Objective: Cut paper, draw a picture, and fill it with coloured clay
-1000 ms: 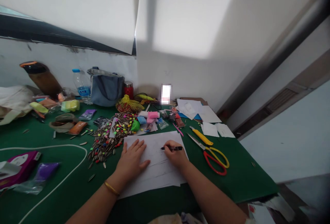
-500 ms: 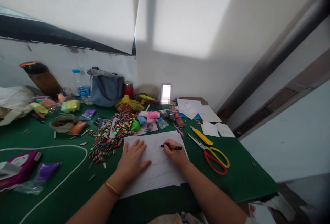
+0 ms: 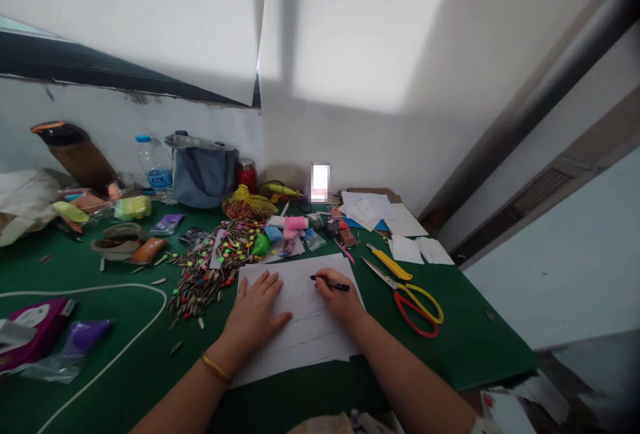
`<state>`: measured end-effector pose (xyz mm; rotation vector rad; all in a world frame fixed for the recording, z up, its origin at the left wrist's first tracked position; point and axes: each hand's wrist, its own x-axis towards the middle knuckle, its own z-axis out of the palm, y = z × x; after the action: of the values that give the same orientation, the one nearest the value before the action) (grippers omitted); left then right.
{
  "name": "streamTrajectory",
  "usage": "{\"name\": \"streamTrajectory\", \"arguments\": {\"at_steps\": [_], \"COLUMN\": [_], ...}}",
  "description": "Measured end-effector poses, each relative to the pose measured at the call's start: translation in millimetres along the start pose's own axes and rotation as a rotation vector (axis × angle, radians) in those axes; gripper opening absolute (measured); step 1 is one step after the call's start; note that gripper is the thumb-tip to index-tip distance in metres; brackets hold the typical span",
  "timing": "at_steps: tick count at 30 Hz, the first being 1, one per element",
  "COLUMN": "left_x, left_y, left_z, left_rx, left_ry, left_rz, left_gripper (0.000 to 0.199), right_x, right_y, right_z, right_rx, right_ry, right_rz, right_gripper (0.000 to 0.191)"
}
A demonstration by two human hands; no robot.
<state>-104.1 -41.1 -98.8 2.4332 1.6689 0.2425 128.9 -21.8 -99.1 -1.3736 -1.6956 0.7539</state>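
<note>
While the left hand (image 3: 256, 309) lies flat, fingers spread on the paper (image 3: 295, 349), the right hand (image 3: 339, 295) grips the black pen (image 3: 331, 283), whose long axis runs nearly crosswise, its tip pointing out left of that hand, toward the left one's side. The paper spreads beneath both; whether the tip touches it, I cannot tell.

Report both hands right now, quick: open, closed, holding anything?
Left hand: open, palm down on white rectangular paper.
Right hand: closed around a slim black pen.
</note>
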Motion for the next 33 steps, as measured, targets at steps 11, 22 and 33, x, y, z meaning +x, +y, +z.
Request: {"name": "streamTrajectory", "arguments": {"at_steps": [11, 22, 33], "left_x": [0.1, 0.3, -0.5], "left_y": [1.8, -1.3, -0.3], "left_z": [-2.7, 1.3, -0.8], "left_rx": [0.007, 0.000, 0.000], "left_ry": [-0.007, 0.006, 0.008], "left_rz": [-0.008, 0.004, 0.005], "left_gripper": [0.065, 0.066, 0.066], "right_x": [1.3, 1.3, -0.8], "right_y": [-3.9, -1.2, -3.9], "right_z": [-3.0, -2.6, -4.9], "right_rx": [0.022, -0.013, -0.049], "right_ry": [-0.006, 0.025, 0.023], "right_rz": [0.028, 0.011, -0.001], "right_gripper": [0.019, 0.019, 0.018]}}
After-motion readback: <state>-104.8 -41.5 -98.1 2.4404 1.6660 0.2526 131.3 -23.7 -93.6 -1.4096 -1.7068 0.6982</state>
